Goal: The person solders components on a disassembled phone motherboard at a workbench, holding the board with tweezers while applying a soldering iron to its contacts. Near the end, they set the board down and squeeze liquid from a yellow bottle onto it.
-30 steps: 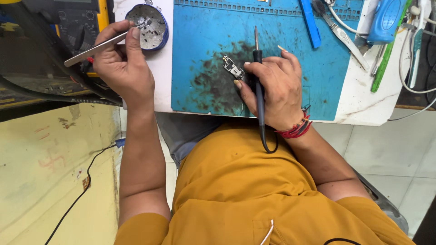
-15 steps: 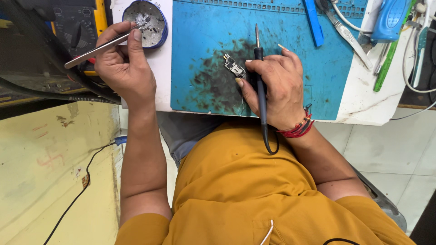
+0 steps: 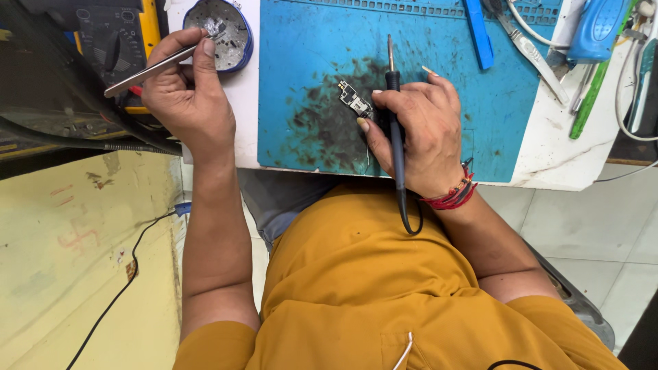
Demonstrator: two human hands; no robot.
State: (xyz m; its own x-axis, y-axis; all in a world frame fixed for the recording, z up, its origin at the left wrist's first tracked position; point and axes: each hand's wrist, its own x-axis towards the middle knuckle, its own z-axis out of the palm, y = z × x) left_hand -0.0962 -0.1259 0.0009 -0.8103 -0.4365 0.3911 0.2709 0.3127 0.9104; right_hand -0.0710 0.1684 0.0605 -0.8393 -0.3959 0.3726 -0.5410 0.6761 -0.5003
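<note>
Head view: slim metal tweezers (image 3: 161, 67) are pinched between thumb and fingers of the left hand (image 3: 188, 92), their tips dipped into the round blue-rimmed tin of grey residue (image 3: 221, 26) just ahead of that hand, beside a yellow-cased multimeter (image 3: 113, 41). A black-handled soldering iron (image 3: 393, 96) is gripped pen-fashion in the right hand (image 3: 418, 130), tip raised and pointing away, while a small dark circuit board (image 3: 355, 101) is steadied at that hand's fingertips on the soot-stained blue work mat (image 3: 308, 68). Progress is judged mid-way: material is being collected at the tin, no contact between iron and board is seen, so soldering appears left to do.
</note>
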